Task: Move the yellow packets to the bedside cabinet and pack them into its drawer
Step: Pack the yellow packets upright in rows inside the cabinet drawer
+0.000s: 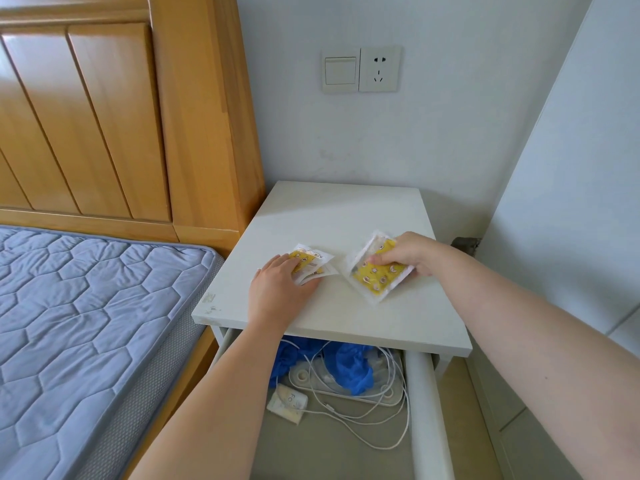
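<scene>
Left hand [280,284]: fingers lie fairly straight over a small stack of yellow plastic packets with white sealed edges [311,263] on top of the white bedside cabinet [332,216]; whether the thumb is hooked under the stack I cannot tell
Right hand [412,254]: clamped on a second bunch of yellow packets [375,277], thumb on the printed face and fingers behind; the bunch is tilted, and I cannot tell if its lower corner touches the cabinet top
Hands: apart, each on its own bunch, over the front half of the cabinet top
Drawer [422,393]: pulled out below the top, holding crumpled blue cloth [353,368], tangled white cables [367,410] and a small pale sachet [287,403]; bare floor shows at the near end
Risk of slipping: the packets look slick and are loosely fanned, so a pinch that catches only the outer one may let another slide out on the way down
Risk at the edge: the left stack lies near the cabinet's left side; a careless sweep could drop one into the gap beside the blue quilted mattress [86,306]
Risk in the drawer: packets laid on the cloth and cables would likely sit high and could catch under the top when the drawer closes; the bare near end looks safer
</scene>
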